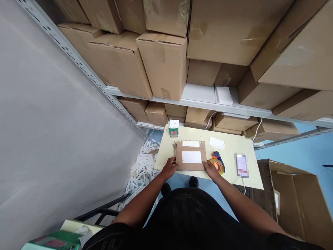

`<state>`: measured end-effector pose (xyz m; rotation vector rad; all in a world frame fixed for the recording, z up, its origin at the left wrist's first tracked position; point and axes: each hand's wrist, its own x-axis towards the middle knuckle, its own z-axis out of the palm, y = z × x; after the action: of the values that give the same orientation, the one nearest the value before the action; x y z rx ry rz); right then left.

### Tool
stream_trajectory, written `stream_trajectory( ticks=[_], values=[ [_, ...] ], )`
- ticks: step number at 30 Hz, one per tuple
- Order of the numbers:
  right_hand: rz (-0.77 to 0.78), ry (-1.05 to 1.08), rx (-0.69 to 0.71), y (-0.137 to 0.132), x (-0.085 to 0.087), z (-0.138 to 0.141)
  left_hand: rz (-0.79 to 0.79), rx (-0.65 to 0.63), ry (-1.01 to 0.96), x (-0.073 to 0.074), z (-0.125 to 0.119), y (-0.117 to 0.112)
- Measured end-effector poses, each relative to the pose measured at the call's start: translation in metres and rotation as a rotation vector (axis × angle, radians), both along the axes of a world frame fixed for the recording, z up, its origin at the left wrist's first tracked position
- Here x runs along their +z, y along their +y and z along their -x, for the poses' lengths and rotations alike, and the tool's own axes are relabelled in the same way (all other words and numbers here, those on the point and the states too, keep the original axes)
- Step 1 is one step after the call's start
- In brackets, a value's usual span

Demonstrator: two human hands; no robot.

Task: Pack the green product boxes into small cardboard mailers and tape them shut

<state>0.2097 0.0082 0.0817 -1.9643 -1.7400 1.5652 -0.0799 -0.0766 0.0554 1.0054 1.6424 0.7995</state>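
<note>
A flat brown cardboard box (191,167) lies on the pale yellow table near its front edge. White labels (191,157) are stuck on its upper face, one larger and one narrow strip nearer the far side. My left hand (170,167) grips the box at its left front corner. On the opposite side, my right hand (210,169) holds the right front corner, thumb over the edge. Right beside that hand lies a tape dispenser (218,162) with a blue and orange body. Scissors (174,147) show partly at the box's left edge.
On the table (229,139) stand a green and white small box (173,128), a white paper slip (216,142) and a blurred phone-like item (241,165) with a cable. Shelves (197,93) of cartons rise behind. Paper strips (142,168) litter the floor; an open carton (299,198) stands right.
</note>
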Motion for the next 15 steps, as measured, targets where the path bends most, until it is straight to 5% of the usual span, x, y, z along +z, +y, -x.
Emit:
stream_trajectory(
  ticks=[5,10,15],
  values=[
    [-0.049,-0.098,0.008,0.015,0.003,0.004,0.072,-0.001,0.259,0.005,0.007,0.025],
    [-0.026,-0.119,-0.033,0.040,-0.002,0.013,0.152,-0.003,0.243,0.014,0.002,0.056],
    [-0.041,-0.061,-0.073,0.030,-0.002,0.008,0.047,-0.041,0.192,0.023,-0.003,0.048]
  ],
)
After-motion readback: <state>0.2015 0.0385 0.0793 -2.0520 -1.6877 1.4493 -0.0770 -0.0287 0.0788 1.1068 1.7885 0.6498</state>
